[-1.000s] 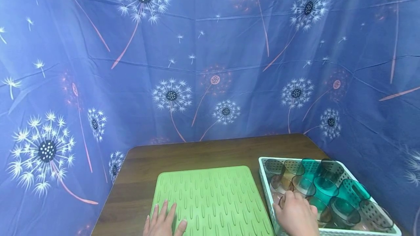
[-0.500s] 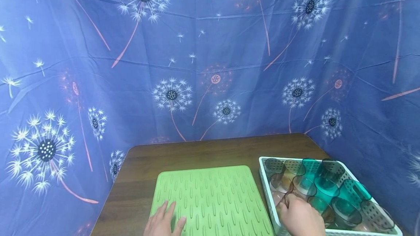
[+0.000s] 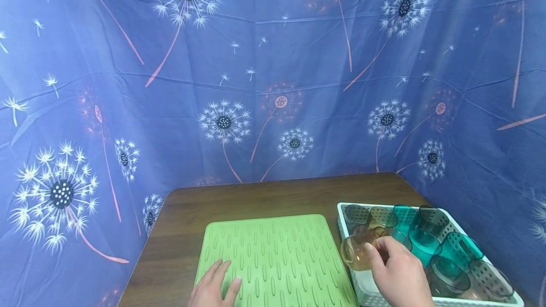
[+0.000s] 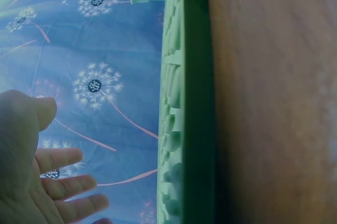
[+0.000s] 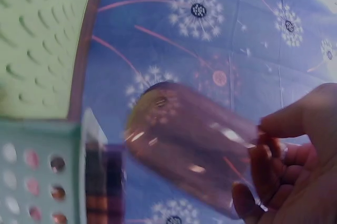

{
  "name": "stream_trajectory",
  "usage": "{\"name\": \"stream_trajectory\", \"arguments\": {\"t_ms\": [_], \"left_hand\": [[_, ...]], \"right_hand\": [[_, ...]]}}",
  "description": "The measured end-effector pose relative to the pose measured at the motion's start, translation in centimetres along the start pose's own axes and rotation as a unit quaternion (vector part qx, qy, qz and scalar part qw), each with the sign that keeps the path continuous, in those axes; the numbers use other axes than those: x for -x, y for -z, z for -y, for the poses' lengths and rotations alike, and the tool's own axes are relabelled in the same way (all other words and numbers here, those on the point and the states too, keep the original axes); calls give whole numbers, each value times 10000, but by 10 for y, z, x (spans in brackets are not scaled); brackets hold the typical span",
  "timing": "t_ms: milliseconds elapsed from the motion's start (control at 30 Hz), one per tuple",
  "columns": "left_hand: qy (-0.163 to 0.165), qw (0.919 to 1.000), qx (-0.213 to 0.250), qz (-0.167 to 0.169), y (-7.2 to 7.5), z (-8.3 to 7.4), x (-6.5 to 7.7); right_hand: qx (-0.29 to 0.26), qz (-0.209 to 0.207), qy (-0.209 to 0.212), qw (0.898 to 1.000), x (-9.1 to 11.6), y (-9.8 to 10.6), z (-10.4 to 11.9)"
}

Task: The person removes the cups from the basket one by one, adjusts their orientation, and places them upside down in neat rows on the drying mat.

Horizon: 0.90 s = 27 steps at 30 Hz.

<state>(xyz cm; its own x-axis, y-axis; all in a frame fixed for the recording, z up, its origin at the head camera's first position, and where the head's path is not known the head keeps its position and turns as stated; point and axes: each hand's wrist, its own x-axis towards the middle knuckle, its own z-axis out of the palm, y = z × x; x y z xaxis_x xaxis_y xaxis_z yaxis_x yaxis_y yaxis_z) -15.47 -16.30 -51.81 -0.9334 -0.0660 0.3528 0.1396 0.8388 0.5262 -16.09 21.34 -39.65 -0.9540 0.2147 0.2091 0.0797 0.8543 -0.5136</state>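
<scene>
My right hand [image 3: 401,269] pinches the rim of a clear amber-brown cup [image 3: 356,252]. The cup is tipped on its side above the left edge of the white basket [image 3: 469,301], its base toward the green mat [image 3: 273,245]. In the right wrist view the cup [image 5: 189,150] looks pinkish brown, with the thumb and fingers of the right hand [image 5: 300,166] at its rim. My left hand [image 3: 213,288] is at the mat's front left, fingers loosely spread and holding nothing. The left wrist view shows this hand [image 4: 37,176] raised off the mat [image 4: 171,92].
Several see-through cups stand in the basket, among them a teal cup [image 3: 424,243] and a smoky grey cup [image 3: 490,276]. The basket has perforated sides. A brown wooden table [image 3: 256,198] lies beneath, with a blue dandelion-print cloth [image 3: 324,122] behind and at both sides.
My right hand has lifted the amber-brown cup out of the basket's front left part and tipped it toward the mat. My left hand's fingers have come up slightly from the mat.
</scene>
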Motion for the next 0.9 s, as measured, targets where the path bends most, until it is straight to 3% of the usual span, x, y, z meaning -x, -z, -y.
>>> {"name": "stream_trajectory", "arguments": {"t_ms": [133,233,300,400,500,667,800,900], "left_hand": [[-639,9963,106,-558,-1,-7,2],[-815,9933,219,-791,-2,-11,4],[-867,9917,301,-898,-3,-14,5],[-1106,9876,532,-979,-5,-16,7],[-1423,9815,923,-885,-9,-18,8],[-2034,9690,1341,-411,-14,-17,5],[-2489,9548,1627,69,-17,-14,2],[-2533,9513,1749,169,-19,-13,3]], "right_hand": [[-791,-337,157,9962,4,-17,14],[-1365,-450,399,9888,7,-38,23],[-1730,-356,535,9828,10,-54,29],[-2563,230,429,9654,14,-78,36],[-3433,1054,137,9332,19,-98,42],[-4351,2193,187,8731,25,-121,47],[-4974,2749,221,8225,28,-130,50],[-5319,2995,141,7920,29,-133,51]]}}
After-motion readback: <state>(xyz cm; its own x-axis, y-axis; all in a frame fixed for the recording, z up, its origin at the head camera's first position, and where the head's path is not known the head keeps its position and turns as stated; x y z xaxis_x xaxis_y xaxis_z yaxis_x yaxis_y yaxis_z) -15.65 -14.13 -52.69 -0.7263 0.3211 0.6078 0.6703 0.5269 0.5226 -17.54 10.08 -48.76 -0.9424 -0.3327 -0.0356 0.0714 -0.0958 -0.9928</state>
